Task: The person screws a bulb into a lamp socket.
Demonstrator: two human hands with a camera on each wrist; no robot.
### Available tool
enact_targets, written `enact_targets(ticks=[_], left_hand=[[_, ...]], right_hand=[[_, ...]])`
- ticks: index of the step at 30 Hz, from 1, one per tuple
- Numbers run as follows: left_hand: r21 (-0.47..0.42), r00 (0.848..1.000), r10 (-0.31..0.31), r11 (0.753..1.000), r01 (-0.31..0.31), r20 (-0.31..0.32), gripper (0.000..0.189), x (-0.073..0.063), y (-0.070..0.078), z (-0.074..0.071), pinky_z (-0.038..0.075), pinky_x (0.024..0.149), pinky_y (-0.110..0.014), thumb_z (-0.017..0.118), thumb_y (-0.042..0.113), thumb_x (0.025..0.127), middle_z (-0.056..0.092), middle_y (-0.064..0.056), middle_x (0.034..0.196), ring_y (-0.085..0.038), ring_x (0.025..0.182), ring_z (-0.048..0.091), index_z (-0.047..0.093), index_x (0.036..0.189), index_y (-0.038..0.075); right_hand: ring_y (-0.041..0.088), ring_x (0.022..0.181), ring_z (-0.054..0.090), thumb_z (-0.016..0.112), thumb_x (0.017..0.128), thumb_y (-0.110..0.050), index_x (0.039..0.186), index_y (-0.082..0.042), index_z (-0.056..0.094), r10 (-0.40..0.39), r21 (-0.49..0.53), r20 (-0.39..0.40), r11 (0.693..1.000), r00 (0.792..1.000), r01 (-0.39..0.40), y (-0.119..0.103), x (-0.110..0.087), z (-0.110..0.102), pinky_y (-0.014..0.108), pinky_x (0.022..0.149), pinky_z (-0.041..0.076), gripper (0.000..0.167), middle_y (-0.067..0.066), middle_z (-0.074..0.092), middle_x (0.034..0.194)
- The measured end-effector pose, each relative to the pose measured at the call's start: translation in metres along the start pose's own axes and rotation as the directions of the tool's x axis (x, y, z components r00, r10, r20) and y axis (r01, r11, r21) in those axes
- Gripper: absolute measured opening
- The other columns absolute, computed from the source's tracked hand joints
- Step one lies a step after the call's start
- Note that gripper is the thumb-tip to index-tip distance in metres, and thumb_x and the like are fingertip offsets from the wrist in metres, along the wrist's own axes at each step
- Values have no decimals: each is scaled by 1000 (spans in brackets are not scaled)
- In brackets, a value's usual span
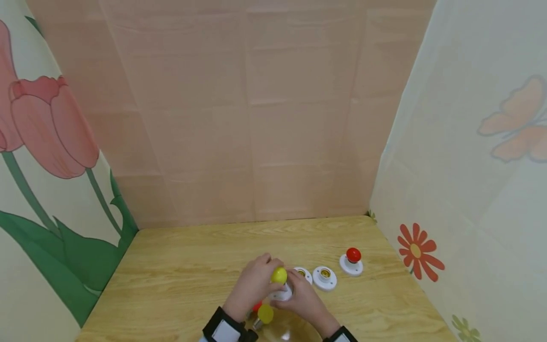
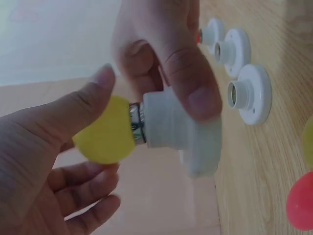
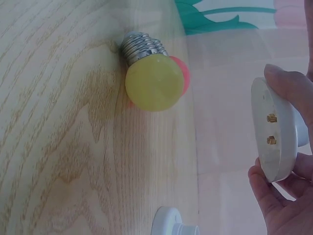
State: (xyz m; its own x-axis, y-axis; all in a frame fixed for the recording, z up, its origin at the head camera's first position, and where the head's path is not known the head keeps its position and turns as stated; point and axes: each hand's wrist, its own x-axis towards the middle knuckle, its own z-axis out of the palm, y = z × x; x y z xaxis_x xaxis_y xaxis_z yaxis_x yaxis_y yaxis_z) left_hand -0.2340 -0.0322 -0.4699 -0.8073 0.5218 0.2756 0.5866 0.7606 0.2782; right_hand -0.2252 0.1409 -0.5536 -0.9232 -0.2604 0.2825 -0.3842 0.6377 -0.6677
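My left hand (image 1: 255,283) pinches a yellow light bulb (image 2: 105,132) between thumb and fingers. My right hand (image 1: 305,299) grips a white round lamp socket (image 2: 200,142) by its base, raised above the table. In the left wrist view the bulb's metal screw end sits at the socket's mouth, with part of the thread still showing. The right wrist view shows the underside of the socket base (image 3: 271,156), with two brass terminals. How deep the thread reaches inside is hidden.
Two white sockets without bulbs (image 1: 325,279) (image 1: 302,274) stand right of the hands on the wooden table (image 1: 192,266). Farther right, a red bulb (image 1: 353,255) sits in another socket. A loose yellow bulb (image 3: 154,83) and red bulb (image 3: 183,73) lie together nearer the person.
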Motion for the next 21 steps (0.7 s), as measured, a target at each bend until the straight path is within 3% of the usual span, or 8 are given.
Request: enact_targets(ticks=[5,9,16,21], left_hand=[[155,991,-2,988,22,-131,55,1,4,7,44,60,-24,74,63,71,60,4,85,-8,71,55,66,98,15],[198,983,-22,979,58,-181,58,2,6,13,39,56,-22,71,69,68,56,7,76,-6,64,49,63,90,16],[144,989,-81,985,99,-125,58,4,9,16,37,56,-21,70,69,70,54,8,79,-6,66,47,63,94,17],[52,994,-48,997,53,-93,49,3,7,15,42,60,-21,75,57,73,56,6,88,-7,74,51,67,102,19]], right_hand=[[16,106,60,83,67,-52,122,-18,62,-4,10,16,1000,1000,4,2,1,0,37,89,51,68,-7,62,117],[15,106,60,83,67,-51,122,-18,62,-30,2,7,1000,1000,30,5,1,2,37,89,52,68,-7,62,118],[15,104,60,83,66,-51,121,-16,62,-40,-5,-1,999,999,40,7,-1,2,35,87,52,68,-3,63,118],[17,108,59,82,66,-55,126,-16,60,6,17,7,1000,1000,-6,5,-2,0,37,89,52,74,-1,61,122]])
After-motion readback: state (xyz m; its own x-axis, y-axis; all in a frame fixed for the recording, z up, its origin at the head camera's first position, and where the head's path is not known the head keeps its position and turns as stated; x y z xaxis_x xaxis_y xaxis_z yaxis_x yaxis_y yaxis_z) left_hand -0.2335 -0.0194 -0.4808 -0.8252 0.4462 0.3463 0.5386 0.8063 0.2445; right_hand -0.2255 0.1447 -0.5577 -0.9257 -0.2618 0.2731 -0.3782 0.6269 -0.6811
